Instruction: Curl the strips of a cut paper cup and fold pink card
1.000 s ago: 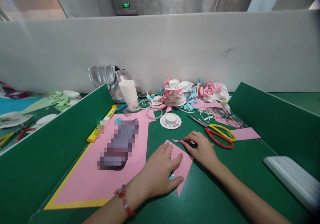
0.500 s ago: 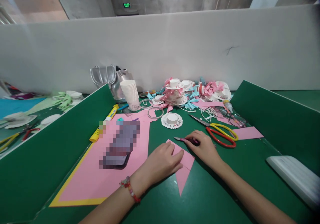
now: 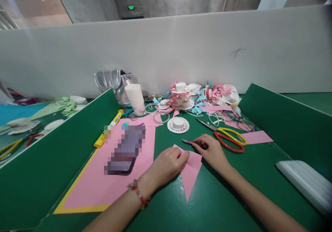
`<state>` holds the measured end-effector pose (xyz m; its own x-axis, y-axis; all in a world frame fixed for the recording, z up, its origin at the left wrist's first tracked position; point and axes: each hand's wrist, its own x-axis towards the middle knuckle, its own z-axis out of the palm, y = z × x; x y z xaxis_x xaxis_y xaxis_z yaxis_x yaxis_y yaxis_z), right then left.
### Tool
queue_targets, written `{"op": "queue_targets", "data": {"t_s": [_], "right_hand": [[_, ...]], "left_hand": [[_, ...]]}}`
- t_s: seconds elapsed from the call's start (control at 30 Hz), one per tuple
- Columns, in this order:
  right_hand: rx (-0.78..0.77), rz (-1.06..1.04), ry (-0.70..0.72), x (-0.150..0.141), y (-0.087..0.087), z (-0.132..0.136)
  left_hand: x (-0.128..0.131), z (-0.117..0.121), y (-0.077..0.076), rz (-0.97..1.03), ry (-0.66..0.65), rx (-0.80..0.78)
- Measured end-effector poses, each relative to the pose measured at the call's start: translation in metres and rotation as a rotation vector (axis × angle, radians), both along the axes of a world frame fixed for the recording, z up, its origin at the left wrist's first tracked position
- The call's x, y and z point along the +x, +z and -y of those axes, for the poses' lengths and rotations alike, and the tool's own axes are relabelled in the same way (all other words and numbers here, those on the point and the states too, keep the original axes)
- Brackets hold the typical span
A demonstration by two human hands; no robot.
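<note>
My left hand [image 3: 167,163] rests with bent fingers on a small pointed piece of pink paper [image 3: 191,171] lying on the green table [image 3: 228,194]. It pins the paper's left part down. Just right of it, my right hand [image 3: 212,151] is closed on a small craft knife [image 3: 193,142] with a dark pink handle. The blade points left and lies close to the paper's upper edge. A beaded bracelet is on my left wrist.
A large pink sheet on a yellow sheet [image 3: 109,176] carries a phone [image 3: 124,150]. Yellow-and-red scissors [image 3: 225,137], a paper-cup hat [image 3: 178,124], a heap of decorated hats [image 3: 199,97], stacked white cups [image 3: 135,97], a glue stick [image 3: 107,128], a silver bag [image 3: 112,81] and a white object [image 3: 306,183] are nearby.
My left hand has curled its fingers and slid a little left on the pink piece. The knife blade has moved slightly along the paper's top edge.
</note>
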<state>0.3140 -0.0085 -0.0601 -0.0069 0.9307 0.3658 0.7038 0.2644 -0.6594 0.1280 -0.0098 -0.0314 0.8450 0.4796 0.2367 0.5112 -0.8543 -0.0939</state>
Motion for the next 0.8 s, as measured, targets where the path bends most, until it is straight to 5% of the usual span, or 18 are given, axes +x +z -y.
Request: {"op": "queue_targets", "data": {"t_s": [0.8], "right_hand": [[0.028, 0.104, 0.002, 0.0037, -0.0017, 0.0006]], "left_hand": [[-0.0021, 0.0026, -0.0099, 0.318, 0.245, -0.315]]}}
